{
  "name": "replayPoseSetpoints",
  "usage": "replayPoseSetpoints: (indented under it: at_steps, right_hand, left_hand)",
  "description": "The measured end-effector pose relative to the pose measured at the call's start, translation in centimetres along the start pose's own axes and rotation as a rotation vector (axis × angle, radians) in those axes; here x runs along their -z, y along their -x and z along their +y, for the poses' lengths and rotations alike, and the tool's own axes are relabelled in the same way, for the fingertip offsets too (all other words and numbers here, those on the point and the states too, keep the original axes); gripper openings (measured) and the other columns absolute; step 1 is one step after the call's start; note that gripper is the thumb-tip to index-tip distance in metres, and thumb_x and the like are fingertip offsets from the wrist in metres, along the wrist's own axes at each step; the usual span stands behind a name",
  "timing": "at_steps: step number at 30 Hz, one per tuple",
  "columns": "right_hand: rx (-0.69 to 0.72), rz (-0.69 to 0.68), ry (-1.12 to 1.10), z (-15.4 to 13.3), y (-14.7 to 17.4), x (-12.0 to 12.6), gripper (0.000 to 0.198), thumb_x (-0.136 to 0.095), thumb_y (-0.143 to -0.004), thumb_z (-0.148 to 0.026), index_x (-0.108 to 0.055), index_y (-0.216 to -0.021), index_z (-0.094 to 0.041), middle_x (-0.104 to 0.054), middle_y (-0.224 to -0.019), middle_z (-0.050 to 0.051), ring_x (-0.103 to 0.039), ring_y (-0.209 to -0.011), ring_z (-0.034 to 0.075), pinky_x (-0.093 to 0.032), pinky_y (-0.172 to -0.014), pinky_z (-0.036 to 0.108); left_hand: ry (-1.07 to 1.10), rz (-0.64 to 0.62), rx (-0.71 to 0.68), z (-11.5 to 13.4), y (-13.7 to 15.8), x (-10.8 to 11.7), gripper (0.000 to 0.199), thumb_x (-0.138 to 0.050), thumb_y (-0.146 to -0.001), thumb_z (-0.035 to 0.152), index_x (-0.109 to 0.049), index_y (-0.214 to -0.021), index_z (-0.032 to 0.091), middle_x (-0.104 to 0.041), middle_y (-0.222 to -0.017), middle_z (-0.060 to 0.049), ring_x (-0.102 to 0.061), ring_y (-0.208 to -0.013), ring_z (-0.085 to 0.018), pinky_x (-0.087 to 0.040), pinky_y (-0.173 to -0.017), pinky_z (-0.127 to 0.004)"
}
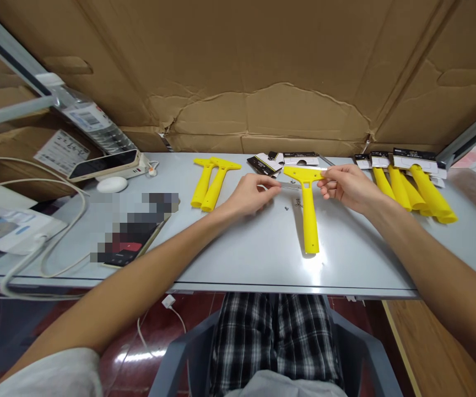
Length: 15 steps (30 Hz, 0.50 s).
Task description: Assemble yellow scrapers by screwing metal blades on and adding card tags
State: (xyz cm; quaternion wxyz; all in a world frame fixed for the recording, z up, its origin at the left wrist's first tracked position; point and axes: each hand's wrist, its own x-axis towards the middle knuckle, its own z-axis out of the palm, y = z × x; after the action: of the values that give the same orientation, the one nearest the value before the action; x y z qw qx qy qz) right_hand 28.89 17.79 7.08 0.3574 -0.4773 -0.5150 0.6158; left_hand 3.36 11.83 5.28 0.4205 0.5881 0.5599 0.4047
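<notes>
Fitting a thin metal blade (290, 186) into the head of a yellow scraper (309, 212) seems to be the step in hand. The scraper lies flat on the grey worktop (238, 248), with its handle pointing toward the person and its wide head away. The left hand (251, 194) pinches the left end of the blade between thumb and fingertips, so its grip is closed on the blade. The right hand (345, 184) pinches the right corner of the scraper head and steadies it.

A small dark screw (286, 208) lies on the worktop just beside the handle. Two bare scrapers (211, 182) lie to the left, and packed ones (415, 190) to the right.

In my judgement, the next move calls for keeping the blade level with the slot while the right hand keeps the head from turning, and for care with the sharp edge.
</notes>
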Motion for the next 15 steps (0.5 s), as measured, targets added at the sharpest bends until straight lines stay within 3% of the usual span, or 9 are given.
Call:
replayPoseSetpoints:
  at_steps: [3,7,11,15]
  right_hand:
    - [0.001,0.022,0.001,-0.1,-0.4,0.7,0.011,-0.061,-0.092,-0.017,-0.058,-0.092,-0.007,-0.071,-0.092,0.015,-0.062,-0.061,0.009,-0.056,-0.058,0.024]
    - [-0.010,0.035,0.001,-0.1,-0.6,1.0,0.010,-0.059,-0.091,-0.016,-0.057,-0.090,-0.007,-0.071,-0.093,0.015,-0.062,-0.060,0.009,-0.055,-0.058,0.024]
    - [-0.011,0.033,-0.002,-0.1,-0.6,0.9,0.011,-0.060,-0.091,-0.017,-0.057,-0.091,-0.007,-0.071,-0.092,0.014,-0.062,-0.060,0.009,-0.055,-0.059,0.024]
    - [-0.019,0.062,-0.017,-0.2,-0.6,0.9,0.009,-0.060,-0.091,-0.015,-0.057,-0.093,-0.007,-0.071,-0.093,0.015,-0.061,-0.060,0.008,-0.055,-0.058,0.024]
  left_hand:
    - [-0.253,-0.028,-0.233,-0.6,0.1,-0.1,0.013,-0.078,-0.083,0.020,-0.085,-0.094,0.019,-0.075,-0.077,-0.005,-0.057,-0.062,-0.014,-0.042,-0.062,-0.027]
    - [-0.523,-0.200,-0.479,-1.1,0.4,-0.3,0.021,-0.070,-0.092,0.026,-0.083,-0.108,0.023,-0.076,-0.090,-0.006,-0.061,-0.074,-0.017,-0.044,-0.076,-0.030]
    - [-0.649,-0.246,-0.528,-1.3,0.6,-0.4,0.026,-0.065,-0.097,0.031,-0.080,-0.117,0.025,-0.074,-0.098,-0.006,-0.062,-0.081,-0.019,-0.045,-0.080,-0.031]
    - [-0.652,-0.187,-0.500,-1.8,0.5,-0.7,0.026,-0.062,-0.099,0.034,-0.079,-0.117,0.025,-0.075,-0.097,-0.006,-0.064,-0.082,-0.019,-0.046,-0.079,-0.031]
